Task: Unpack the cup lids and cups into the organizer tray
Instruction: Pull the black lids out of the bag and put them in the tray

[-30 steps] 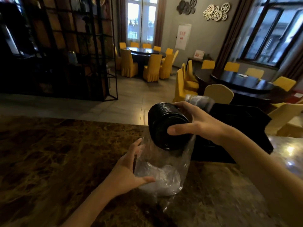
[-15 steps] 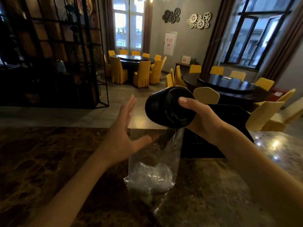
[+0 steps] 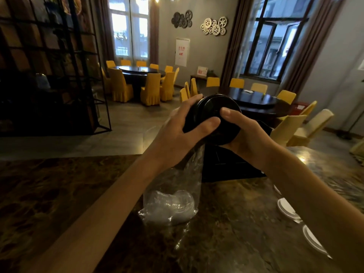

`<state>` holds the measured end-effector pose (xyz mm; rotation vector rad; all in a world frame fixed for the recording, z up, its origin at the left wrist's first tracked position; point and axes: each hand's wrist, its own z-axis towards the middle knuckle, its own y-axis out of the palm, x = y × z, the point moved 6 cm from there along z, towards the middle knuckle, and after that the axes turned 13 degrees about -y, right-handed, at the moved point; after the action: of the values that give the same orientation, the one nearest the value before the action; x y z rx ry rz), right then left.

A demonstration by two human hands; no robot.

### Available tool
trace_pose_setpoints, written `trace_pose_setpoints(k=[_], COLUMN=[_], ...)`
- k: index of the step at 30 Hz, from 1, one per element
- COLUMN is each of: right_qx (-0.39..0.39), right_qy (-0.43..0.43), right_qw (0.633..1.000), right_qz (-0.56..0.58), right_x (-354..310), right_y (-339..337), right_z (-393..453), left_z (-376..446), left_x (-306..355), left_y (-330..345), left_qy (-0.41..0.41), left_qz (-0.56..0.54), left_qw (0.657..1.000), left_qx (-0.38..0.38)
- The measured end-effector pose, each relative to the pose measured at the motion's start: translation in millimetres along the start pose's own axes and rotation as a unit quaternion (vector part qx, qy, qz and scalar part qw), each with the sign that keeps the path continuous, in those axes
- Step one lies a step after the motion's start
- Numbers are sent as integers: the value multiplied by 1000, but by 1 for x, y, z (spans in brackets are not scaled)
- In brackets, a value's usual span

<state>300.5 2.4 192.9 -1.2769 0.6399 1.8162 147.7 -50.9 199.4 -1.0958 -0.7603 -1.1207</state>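
Note:
A stack of black cup lids is held up above the marble counter, lying on its side. My left hand grips its near left side and my right hand grips its right side and underside. A clear plastic bag hangs down from the stack to the counter, with clear cups or lids bunched in its bottom. The black organizer tray stands on the counter just behind the bag, partly hidden by my hands.
The counter's far edge runs just behind the tray. Bright light reflections show on the counter at the right. Beyond are round dark tables with yellow chairs and a black metal shelf at the left.
My left hand, open beside the stack half a second ago, has closed on the lids. The stack has risen further out of the bag.

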Motion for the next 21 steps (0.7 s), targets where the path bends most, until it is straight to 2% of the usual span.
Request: trace_pose_setpoints(k=[3, 8, 15, 21], right_qx=[24, 98, 117, 72], right_qy=[15, 50, 103, 159], right_qw=[1000, 994, 986, 983], right_qz=[-2, 18, 63, 51], right_x=[0, 10, 43, 96], right_y=[-13, -50, -114, -164], right_z=[-9, -17, -15, 19], left_z=[7, 24, 55, 85], left_x=[1, -4, -28, -73], left_y=[17, 48, 96, 147], left_qy=[-10, -96, -229, -344], left_qz=[-63, -135, -162, -271], left_qw=[997, 984, 959, 898], left_qx=[-39, -63, -32, 39])
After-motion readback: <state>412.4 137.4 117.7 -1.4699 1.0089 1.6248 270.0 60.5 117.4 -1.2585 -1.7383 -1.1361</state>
